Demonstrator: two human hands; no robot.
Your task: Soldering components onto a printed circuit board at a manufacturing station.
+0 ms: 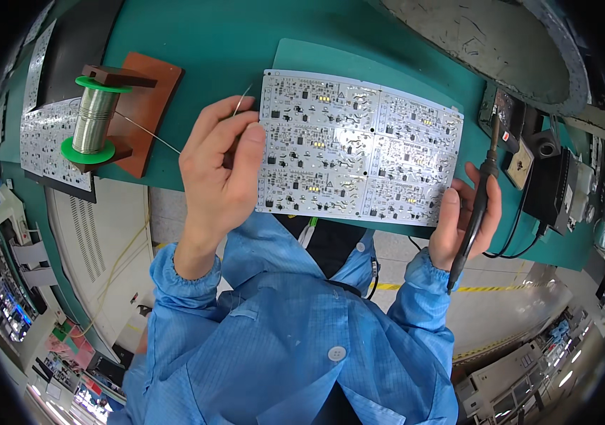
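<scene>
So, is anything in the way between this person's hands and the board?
Nothing visible. The left hand, pinching wire, is right at the left edge of the board. The right hand's thumb is at the lower right corner; the iron lies beyond that thumb, off the board.

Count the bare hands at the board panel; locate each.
2: left hand by the left edge of the board panel, holding solder wire; right hand at its right edge, holding a soldering iron.

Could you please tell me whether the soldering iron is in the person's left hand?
No, the soldering iron is in the right hand, while the left hand holds thin solder wire.
</scene>
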